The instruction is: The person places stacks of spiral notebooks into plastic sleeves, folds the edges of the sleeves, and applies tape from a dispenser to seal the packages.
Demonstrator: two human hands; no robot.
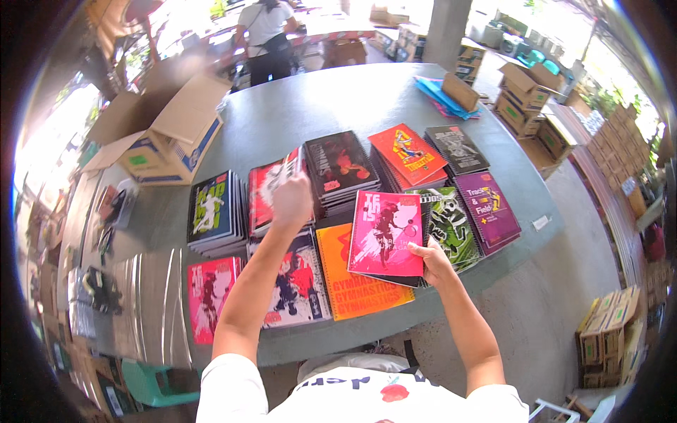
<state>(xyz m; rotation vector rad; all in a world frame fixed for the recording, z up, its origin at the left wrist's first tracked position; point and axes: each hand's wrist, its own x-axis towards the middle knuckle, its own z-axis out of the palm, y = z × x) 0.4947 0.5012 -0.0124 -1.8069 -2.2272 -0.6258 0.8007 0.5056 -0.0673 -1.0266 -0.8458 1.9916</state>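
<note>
My right hand [436, 264] grips the lower right edge of a pink spiral notebook [386, 229], thumb on its cover. At least one darker notebook shows beneath it, held above an orange notebook [335, 271] and a green one [453, 229]. My left hand [291, 200] is closed over the stack of red and white notebooks [271, 187]; its fingertips are hidden, so what they hold cannot be made out. Under my left forearm lies a white notebook with dark and red figures [302, 285]. A stack of black notebooks [340, 166] stands just right of that hand.
Other stacks are dark green [211, 204], pink [210, 296], orange-red [407, 151], dark grey [457, 149] and purple [488, 211]. An open carton [166, 148] stands at the table's left. Blue folders [444, 97] lie at the far edge. A person [268, 42] stands beyond the table [310, 99].
</note>
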